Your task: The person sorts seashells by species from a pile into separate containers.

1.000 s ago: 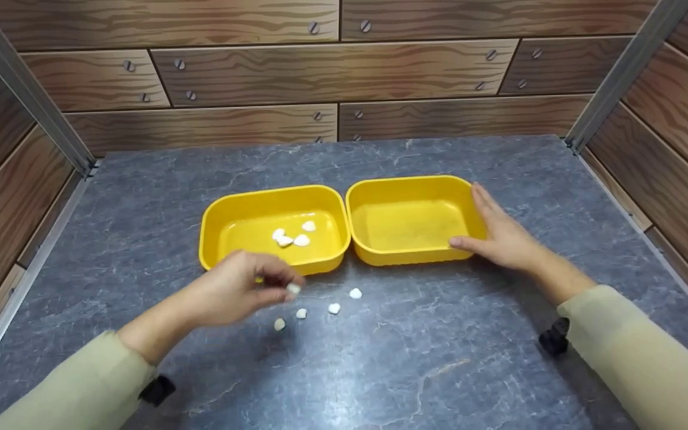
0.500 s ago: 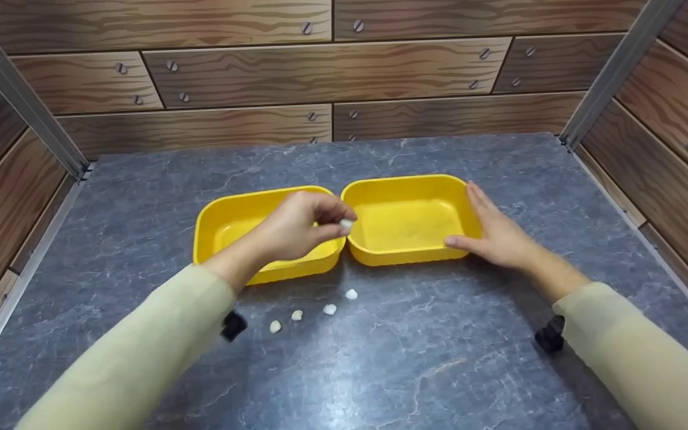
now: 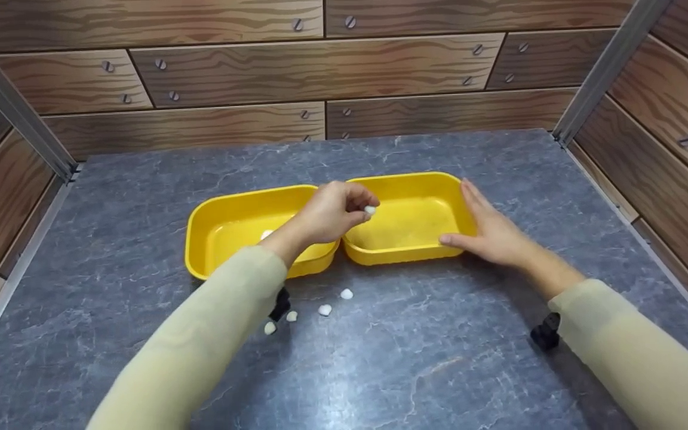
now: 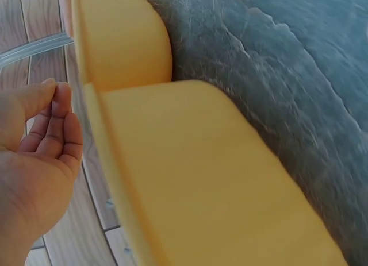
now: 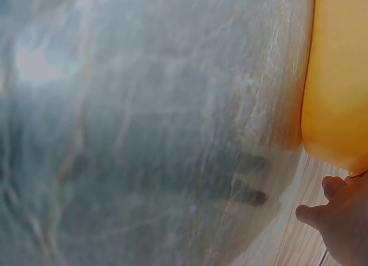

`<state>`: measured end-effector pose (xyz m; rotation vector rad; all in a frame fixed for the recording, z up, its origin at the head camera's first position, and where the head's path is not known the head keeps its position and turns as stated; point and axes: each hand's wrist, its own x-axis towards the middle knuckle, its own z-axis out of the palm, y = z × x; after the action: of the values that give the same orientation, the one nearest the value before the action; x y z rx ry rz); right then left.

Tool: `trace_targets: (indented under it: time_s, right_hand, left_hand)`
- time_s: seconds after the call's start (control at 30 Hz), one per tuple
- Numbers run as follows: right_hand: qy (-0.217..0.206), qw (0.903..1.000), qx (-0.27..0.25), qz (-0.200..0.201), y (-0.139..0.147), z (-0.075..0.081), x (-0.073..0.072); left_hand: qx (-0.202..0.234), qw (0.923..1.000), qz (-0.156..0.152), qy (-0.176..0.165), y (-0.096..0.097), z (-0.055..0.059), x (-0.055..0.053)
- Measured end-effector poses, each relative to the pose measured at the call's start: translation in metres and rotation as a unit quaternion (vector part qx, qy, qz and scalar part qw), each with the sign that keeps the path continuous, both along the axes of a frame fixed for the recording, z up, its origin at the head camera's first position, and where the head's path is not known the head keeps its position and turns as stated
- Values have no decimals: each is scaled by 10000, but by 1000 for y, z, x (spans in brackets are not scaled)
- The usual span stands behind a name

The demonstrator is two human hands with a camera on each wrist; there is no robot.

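Observation:
In the head view my left hand (image 3: 335, 212) pinches a small white seashell (image 3: 369, 210) between thumb and fingertips, above the left edge of the right yellow tub (image 3: 404, 255). The left wrist view shows that left hand (image 4: 43, 157) beside the tub walls; the shell is hidden there. My right hand (image 3: 496, 236) rests against the right end of the right tub, fingers straight along its outside and thumb on the near rim. Inside the left yellow tub (image 3: 218, 209) a white shell (image 3: 267, 234) shows; my left arm hides the rest. No shells are visible in the right tub.
Several loose white shells, among them a nearer shell (image 3: 325, 310) and a farther shell (image 3: 346, 294), lie on the grey marbled table (image 3: 439, 358) in front of the tubs. Wood-patterned walls (image 3: 230, 71) enclose the back and sides.
My left hand has moved right and away from me, carrying the shell from in front of the left tub to over the right tub's edge. My right hand stays at the right tub.

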<state>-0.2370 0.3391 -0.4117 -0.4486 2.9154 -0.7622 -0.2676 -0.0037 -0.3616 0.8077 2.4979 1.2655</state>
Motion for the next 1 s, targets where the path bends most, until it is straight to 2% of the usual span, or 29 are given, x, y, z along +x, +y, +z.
trace_targets:
  time_s: [0.37,0.57,0.8,1.0]
  right_hand:
    - [-11,10000,-40,-16,0,1,0]
    - [13,10000,-1,-4,-1,1,0]
    - [30,10000,41,22,0,0,-1]
    - [62,10000,26,39,0,1,0]
  left_hand:
    - [-185,9998,20,1,21,-11,-10]
    - [-264,9996,-12,26,22,-10,-9]
    - [-79,9996,-31,259,8,5,3]
    - [155,9987,-130,476,-18,25,25]
